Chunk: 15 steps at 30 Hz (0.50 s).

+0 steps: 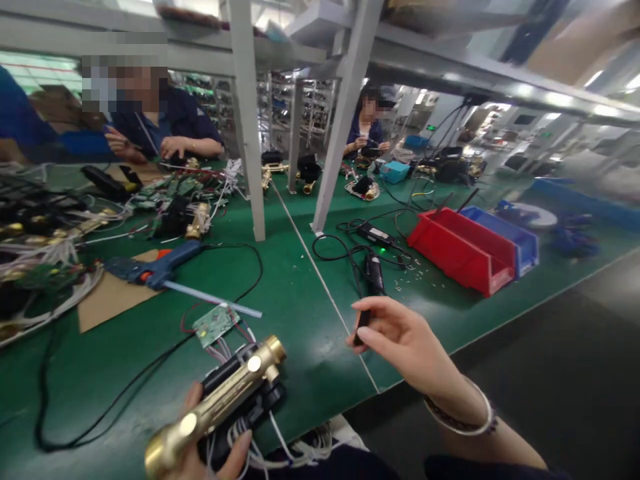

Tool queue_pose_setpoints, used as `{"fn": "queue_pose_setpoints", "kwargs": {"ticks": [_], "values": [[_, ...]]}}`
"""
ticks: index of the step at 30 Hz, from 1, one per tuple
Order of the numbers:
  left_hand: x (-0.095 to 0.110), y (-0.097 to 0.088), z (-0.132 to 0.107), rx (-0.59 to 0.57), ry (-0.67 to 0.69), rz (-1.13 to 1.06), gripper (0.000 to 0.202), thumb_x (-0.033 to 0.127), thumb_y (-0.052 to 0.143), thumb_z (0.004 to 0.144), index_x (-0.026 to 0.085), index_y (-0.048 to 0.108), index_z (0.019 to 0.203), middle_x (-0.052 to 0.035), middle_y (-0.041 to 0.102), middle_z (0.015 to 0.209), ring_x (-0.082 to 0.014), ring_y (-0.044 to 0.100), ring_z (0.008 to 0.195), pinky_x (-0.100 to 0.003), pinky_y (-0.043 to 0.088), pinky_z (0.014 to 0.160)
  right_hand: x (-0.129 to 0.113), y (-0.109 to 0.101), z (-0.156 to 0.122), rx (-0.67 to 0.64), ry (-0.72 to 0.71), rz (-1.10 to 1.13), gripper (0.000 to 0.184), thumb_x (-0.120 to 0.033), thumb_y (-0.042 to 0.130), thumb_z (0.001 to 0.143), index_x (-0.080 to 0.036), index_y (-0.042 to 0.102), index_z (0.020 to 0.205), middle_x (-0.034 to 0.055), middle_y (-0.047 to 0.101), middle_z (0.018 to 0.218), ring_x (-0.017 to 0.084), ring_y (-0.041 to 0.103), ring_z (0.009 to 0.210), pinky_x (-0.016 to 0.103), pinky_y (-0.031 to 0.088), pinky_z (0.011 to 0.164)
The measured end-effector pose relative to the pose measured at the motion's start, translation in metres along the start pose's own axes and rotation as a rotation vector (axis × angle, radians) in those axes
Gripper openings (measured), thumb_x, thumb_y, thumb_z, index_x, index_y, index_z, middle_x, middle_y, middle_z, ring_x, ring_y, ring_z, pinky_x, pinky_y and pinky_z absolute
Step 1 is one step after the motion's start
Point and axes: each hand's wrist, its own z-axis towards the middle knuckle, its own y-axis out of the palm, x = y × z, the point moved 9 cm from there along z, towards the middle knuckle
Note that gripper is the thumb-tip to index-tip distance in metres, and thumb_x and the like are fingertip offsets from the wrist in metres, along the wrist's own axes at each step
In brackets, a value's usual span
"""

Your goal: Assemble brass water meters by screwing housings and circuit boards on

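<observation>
Along the front edge of the bench, my left hand (193, 461) is wrapped round a brass pipe fitting (223, 397) with a black housing (235, 367) attached. White wires (257, 453) trail from it beside my fingers. A green circuit board (217, 325) lies just beyond, joined by grey wires that run to the housing. To the right, my right hand (400, 337) is raised above the bench, pinching a small dark piece (361, 325) between thumb and fingers; its exact kind does not show. A black corded hand tool (374, 272) lies just past that hand.
A blue glue gun (167, 265) rests on cardboard (110, 303) at left, near heaped boards and wires. Red (455, 250) and blue (527, 250) bins stand right. White shelf posts (345, 127) rise mid-bench. Two co-workers sit across. Black cables cross the green surface.
</observation>
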Motion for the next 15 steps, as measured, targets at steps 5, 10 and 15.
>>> {"fn": "queue_pose_setpoints", "kwargs": {"ticks": [5, 10, 15], "values": [[0.019, -0.008, -0.006, 0.092, 0.12, 0.127, 0.079, 0.049, 0.055, 0.081, 0.017, 0.02, 0.144, -0.0184, 0.044, 0.138, -0.0347, 0.047, 0.124, -0.05, 0.045, 0.098, -0.019, 0.099, -0.021, -0.198, -0.546, -0.256, 0.009, -0.014, 0.057, 0.088, -0.019, 0.064, 0.086, 0.004, 0.072, 0.085, 0.014, 0.067, 0.077, 0.025, 0.053, 0.07], [0.037, -0.017, -0.016, 0.217, 0.208, 0.228, 0.068, 0.046, 0.052, 0.085, 0.012, 0.029, 0.14, -0.0223, 0.05, 0.13, -0.0332, 0.049, 0.12, -0.047, 0.047, 0.093, 0.001, 0.153, -0.046, -0.302, -0.826, -0.392, 0.019, -0.01, 0.046, 0.091, -0.017, 0.064, 0.089, 0.0048, 0.071, 0.081, 0.014, 0.058, 0.064, 0.025, 0.046, 0.056], [0.039, -0.023, -0.033, 0.405, 0.194, 0.31, 0.064, 0.053, 0.056, 0.081, 0.008, 0.044, 0.125, -0.0198, 0.058, 0.107, -0.0332, 0.054, 0.108, -0.05, 0.045, 0.092, 0.014, 0.16, -0.052, -0.337, -0.815, -0.586, 0.024, -0.006, 0.042, 0.09, -0.013, 0.064, 0.096, 0.0072, 0.072, 0.095, 0.015, 0.057, 0.07, 0.026, 0.046, 0.06]]}}
